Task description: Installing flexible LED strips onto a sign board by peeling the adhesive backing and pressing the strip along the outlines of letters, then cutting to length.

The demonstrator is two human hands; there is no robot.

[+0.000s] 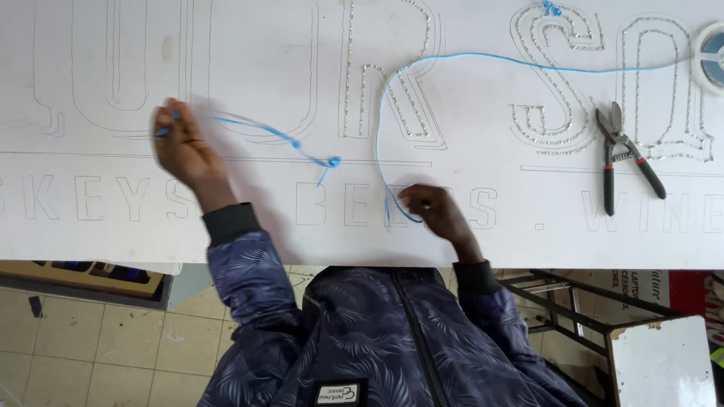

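Note:
A thin blue wire [483,56] runs from a spool [711,54] at the top right, across a white sign board [249,45], and loops down to my right hand [436,211]. That hand pinches the wire against the board near its front edge. My left hand [181,147], blurred, is raised over the board's left part and grips a separate short blue wire piece [279,136] with small blue knots or beads along it. That piece trails right toward the middle of the board.
The board bears outlined letters; those at the right [554,83] are lined with rows of small clear studs. Red-handled snips [622,154] lie at the right. Below the board are a tiled floor [98,339], a black metal frame [573,294] and a white panel [664,362].

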